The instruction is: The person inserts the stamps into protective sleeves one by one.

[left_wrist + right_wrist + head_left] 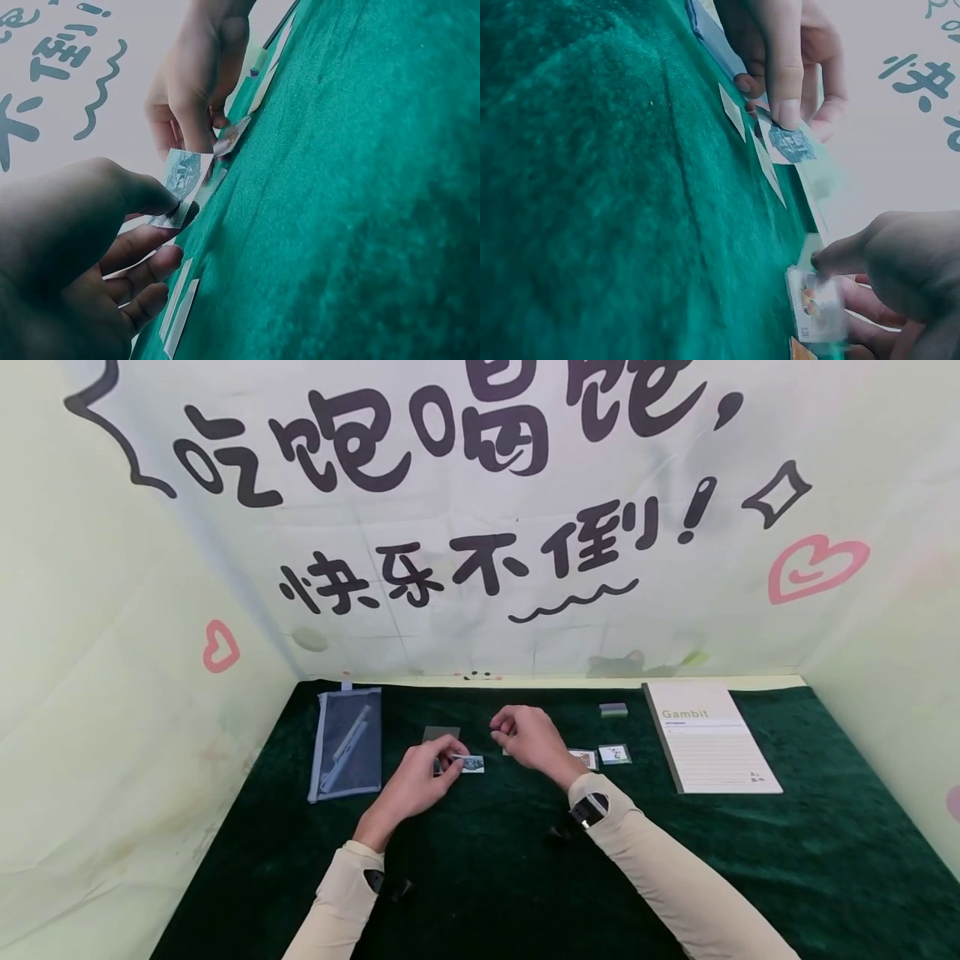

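While the left hand pinches a stamp at six o'clock in the head view, the left wrist view shows an end hold, presumably sparing its print. At four o'clock, right wrist view, the right hand meets a blurred card; grip unclear.

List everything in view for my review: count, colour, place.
Tablecloth: one, green, covering the table.
Backdrop: one, whitish, lettered, behind.
Hearts: two, pink, on the backdrop.
Pouch: one, blue, far left.
Pen: at least one, pale, inside pouch.
Flat cards: at least two, greyish, centre-left.
Stamp: one, bluish, centre, held.
Picture cards: at least two, multicoloured, centre-right.
Block: one or two, grey-green, beyond picture cards.
Notepad: one, cream, far right.
Wristbands: two, black, on wrists.
Sleeves: two, cream, on arms.
Left hand: one, pinching the stamp.
Right hand: one, centre, grip unclear.
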A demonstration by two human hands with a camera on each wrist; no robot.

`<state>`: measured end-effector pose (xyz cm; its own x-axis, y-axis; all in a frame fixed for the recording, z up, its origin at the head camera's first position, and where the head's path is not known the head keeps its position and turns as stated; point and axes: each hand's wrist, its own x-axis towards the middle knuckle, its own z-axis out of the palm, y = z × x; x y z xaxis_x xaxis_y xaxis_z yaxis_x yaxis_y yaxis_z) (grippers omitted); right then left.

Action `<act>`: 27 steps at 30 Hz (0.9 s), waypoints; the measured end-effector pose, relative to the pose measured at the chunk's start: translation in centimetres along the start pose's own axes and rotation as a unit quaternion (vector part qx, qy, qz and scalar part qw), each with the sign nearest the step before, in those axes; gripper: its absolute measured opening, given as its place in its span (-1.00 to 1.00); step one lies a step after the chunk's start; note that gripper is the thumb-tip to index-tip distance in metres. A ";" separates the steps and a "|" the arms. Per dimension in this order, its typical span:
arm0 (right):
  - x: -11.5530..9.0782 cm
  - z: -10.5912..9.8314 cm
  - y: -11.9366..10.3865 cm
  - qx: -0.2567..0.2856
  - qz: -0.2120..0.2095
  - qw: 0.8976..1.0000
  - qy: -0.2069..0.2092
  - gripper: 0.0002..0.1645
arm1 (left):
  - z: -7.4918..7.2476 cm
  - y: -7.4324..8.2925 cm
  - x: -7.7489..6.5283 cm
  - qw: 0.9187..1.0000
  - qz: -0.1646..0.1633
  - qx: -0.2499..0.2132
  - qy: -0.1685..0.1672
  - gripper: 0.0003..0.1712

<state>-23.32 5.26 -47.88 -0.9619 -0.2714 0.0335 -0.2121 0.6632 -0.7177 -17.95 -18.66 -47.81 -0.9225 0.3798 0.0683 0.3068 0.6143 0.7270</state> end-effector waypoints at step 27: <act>-4.3 -5.0 2.3 0.149 -0.023 0.988 0.041 -0.74 | 3.4 3.2 1.9 0.998 0.012 -0.048 0.051 -0.85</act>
<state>-20.54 11.45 -46.18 -0.9657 -0.2310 0.1182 -0.2074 0.4130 -0.8868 -17.96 -13.63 -47.65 -0.9353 0.3193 0.1524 0.3107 0.5353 0.7854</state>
